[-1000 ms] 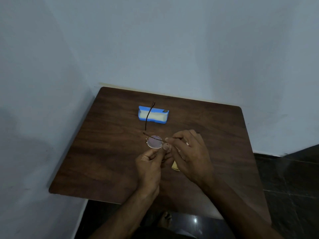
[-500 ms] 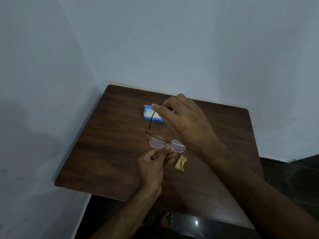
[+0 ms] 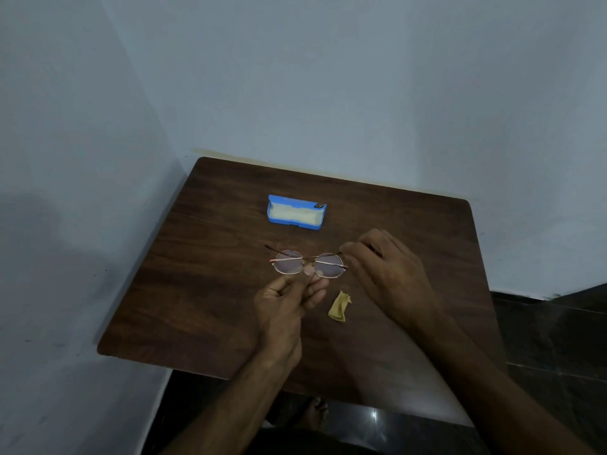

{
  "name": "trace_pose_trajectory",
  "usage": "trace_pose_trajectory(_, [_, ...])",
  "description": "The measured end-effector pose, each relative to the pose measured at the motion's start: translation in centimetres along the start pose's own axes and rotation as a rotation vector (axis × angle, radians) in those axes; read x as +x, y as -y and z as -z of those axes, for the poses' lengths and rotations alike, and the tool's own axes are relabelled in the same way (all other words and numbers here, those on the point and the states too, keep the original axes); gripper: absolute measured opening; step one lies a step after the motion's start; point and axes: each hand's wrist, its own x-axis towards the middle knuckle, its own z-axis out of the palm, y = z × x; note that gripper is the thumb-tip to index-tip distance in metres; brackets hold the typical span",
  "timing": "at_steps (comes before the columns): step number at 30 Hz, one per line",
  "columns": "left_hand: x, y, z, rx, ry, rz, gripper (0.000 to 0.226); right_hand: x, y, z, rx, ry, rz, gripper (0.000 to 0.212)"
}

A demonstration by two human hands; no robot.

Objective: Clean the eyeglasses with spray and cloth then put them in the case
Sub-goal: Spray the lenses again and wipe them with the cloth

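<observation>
**Folded and ready for the case**

The left hand (image 3: 289,300) grip pinches the eyeglasses (image 3: 290,262) at the bridge, just above the worktop (image 3: 197,290) and near of the open blue case (image 3: 297,213). The right hand (image 3: 384,267) grip seems to pinch a folded arm's tip. Casing looks next: carry them far and lower them level. Their long axis runs left-right, parallel to the case. The cloth (image 3: 340,307) lies discarded.
</observation>
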Motion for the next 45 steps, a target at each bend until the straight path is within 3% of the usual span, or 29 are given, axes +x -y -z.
trace_pose_trajectory(7, [-0.3, 0.3, -1.0, 0.000, 0.002, -0.003, 0.007, -2.7, -0.6, -1.7, -0.016, 0.032, -0.075, 0.047])
trace_pose_trajectory(18, [0.0, 0.1, -1.1, -0.043, -0.027, 0.074, 0.008, -3.9, -0.9, -2.6, 0.048, -0.086, -0.005, 0.026])
trace_pose_trajectory(36, [-0.5, -2.1, -1.0, -0.047, -0.041, 0.232, 0.010, -1.4, -0.5, -2.8, 0.007, -0.105, 0.190, 0.023])
trace_pose_trajectory(41, [-0.4, -3.0, -1.2, -0.024, -0.032, 0.199, 0.011, -0.5, 0.2, -2.7, 0.055, -0.208, 0.126, 0.036])
trace_pose_trajectory(45, [-0.1, -3.6, -1.3, 0.027, -0.032, 0.123, 0.011, 0.5, 0.3, -2.5, 0.141, -0.168, 0.046, 0.034])
